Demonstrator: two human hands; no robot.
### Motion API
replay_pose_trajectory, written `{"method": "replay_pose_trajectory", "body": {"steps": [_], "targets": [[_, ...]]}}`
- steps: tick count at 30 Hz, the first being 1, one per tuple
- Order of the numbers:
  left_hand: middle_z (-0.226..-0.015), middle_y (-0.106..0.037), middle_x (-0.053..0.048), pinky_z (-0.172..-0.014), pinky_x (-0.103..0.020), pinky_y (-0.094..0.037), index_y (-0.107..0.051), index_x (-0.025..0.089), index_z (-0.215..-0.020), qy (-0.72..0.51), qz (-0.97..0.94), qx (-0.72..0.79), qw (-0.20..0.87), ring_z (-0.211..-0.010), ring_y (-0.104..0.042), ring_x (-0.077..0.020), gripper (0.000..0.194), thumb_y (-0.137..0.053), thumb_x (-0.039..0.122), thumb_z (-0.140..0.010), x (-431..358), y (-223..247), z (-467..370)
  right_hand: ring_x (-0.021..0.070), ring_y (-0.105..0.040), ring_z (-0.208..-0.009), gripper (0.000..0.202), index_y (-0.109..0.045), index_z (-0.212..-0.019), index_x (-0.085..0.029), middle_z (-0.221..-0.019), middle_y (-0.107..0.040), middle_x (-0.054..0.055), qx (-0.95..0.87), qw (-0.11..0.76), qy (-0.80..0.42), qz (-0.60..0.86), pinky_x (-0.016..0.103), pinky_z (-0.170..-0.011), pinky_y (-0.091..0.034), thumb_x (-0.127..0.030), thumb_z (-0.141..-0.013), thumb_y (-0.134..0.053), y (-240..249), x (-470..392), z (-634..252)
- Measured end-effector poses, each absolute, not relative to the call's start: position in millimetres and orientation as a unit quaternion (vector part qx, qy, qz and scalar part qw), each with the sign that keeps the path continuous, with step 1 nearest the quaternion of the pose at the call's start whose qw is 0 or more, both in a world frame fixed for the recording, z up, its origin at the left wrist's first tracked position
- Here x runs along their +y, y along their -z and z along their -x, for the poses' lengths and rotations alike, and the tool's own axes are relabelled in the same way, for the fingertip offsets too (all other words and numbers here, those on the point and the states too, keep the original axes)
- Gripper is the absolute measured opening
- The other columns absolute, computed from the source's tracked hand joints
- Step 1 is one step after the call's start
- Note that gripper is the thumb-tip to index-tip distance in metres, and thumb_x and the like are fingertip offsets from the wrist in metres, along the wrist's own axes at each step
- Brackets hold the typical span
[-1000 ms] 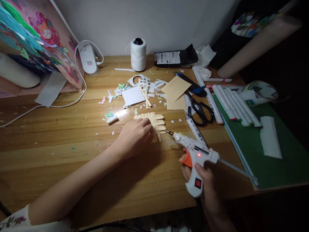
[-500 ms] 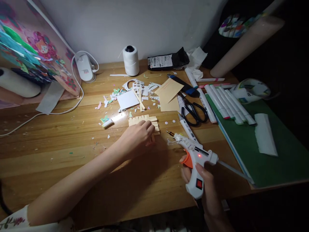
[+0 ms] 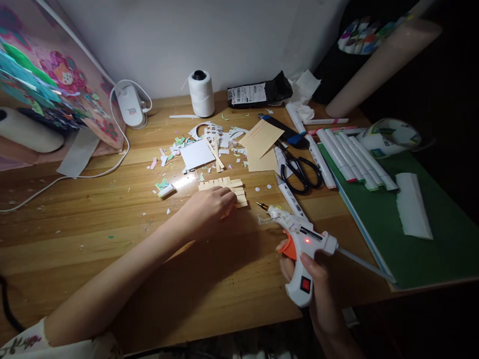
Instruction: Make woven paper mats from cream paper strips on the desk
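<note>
My left hand (image 3: 214, 205) rests with curled fingers on a small piece of pale tan paper strips (image 3: 239, 191), notched along its far edge. The hand covers the near part of this piece, and its fingertips are mostly hidden. In my right hand (image 3: 317, 273) is a white hot glue gun (image 3: 299, 239), held by its handle with fingers at the orange trigger. Its nozzle points left toward the strips without touching them. A red light glows on its side, and a clear glue stick (image 3: 364, 263) sticks out of the back.
Beyond the strips lie paper scraps (image 3: 220, 137), a white card (image 3: 197, 153) and tan sheets (image 3: 264, 144). Black scissors (image 3: 301, 172) and a craft knife (image 3: 292, 198) are near the glue gun. White markers (image 3: 355, 159) sit on a green board (image 3: 419, 259); a thread spool (image 3: 201, 94) stands behind.
My left hand has shifted very slightly left over the strips. The glue gun has barely moved, also a touch left. The view has tilted a little.
</note>
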State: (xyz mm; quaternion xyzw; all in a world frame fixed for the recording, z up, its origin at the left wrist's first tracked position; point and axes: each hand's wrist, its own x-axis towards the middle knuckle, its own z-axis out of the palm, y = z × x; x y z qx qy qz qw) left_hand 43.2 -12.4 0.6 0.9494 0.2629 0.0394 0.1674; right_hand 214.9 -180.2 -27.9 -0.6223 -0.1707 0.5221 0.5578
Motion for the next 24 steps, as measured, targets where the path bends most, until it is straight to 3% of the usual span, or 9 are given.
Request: {"method": "replay_pose_trajectory", "body": {"steps": [9, 13, 17, 20, 22, 24], "targets": [[-0.078, -0.065, -0.004, -0.055, -0.025, -0.043, -0.063, 0.016, -0.081, -0.072, -0.956, 0.259, 0.116, -0.068, -0.058, -0.0146, 0.021, -0.045, 0.021, -0.089, -14.9, 1.9, -40.9, 0.0083, -0.018, -0.039, 0.030, -0.059, -0.078, -0.018, -0.042, -0.027, -0.008, -0.108, 0.570, -0.569, 0.583, 0.021, -0.034, -0.015, -0.048, -0.071, -0.060, 33.5, -180.5, -213.1], [-0.081, -0.068, -0.003, -0.055, -0.026, -0.044, -0.065, 0.017, -0.090, -0.139, -0.948, 0.279, 0.071, -0.070, -0.061, -0.0150, 0.021, -0.044, 0.021, -0.091, -10.1, -3.1, -40.2, 0.0086, -0.019, -0.040, 0.030, -0.060, -0.077, -0.019, -0.044, -0.026, -0.007, -0.084, 0.588, -0.570, 0.567, 0.021, -0.036, -0.016, -0.048, -0.070, -0.061, 24.5, -178.8, -209.9], [-0.095, -0.070, -0.006, -0.067, -0.028, -0.050, -0.064, 0.015, -0.100, -0.190, -0.960, 0.187, 0.080, -0.082, -0.064, -0.0156, 0.023, -0.042, 0.017, -0.093, -8.0, -10.8, -36.9, 0.0092, -0.018, -0.043, 0.030, -0.058, -0.080, -0.019, -0.047, -0.026, -0.007, -0.061, 0.602, -0.564, 0.562, 0.021, -0.036, -0.016, -0.048, -0.072, -0.060, 12.0, -177.3, -208.6], [-0.105, -0.070, -0.005, -0.091, -0.034, -0.048, -0.064, 0.015, -0.100, -0.191, -0.970, 0.096, 0.111, -0.096, -0.063, -0.0164, 0.025, -0.040, 0.013, -0.093, -8.0, -10.9, -24.9, 0.0101, -0.017, -0.045, 0.030, -0.057, -0.084, -0.019, -0.048, -0.025, -0.007, -0.049, 0.600, -0.571, 0.558, 0.021, -0.036, -0.014, -0.047, -0.073, -0.058, 8.5, -178.7, -210.1], [-0.107, -0.069, -0.004, -0.101, -0.039, -0.042, -0.064, 0.017, -0.098, -0.181, -0.968, 0.112, 0.131, -0.098, -0.063, -0.0163, 0.022, -0.044, 0.014, -0.092, -7.0, -7.8, -12.0, 0.0105, -0.017, -0.046, 0.033, -0.058, -0.087, -0.019, -0.048, -0.025, -0.007, -0.055, 0.599, -0.574, 0.555, 0.021, -0.036, -0.015, -0.048, -0.073, -0.058, 9.5, -180.5, -211.4], [-0.105, -0.070, -0.004, -0.100, -0.039, -0.043, -0.065, 0.019, -0.096, -0.158, -0.964, 0.139, 0.160, -0.097, -0.064, -0.0158, 0.020, -0.045, 0.018, -0.092, -5.6, -4.4, 2.4, 0.0105, -0.017, -0.046, 0.035, -0.059, -0.089, -0.018, -0.049, -0.024, -0.007, -0.061, 0.596, -0.576, 0.556, 0.022, -0.037, -0.016, -0.049, -0.073, -0.058, 11.6, -182.3, -212.1]]}}
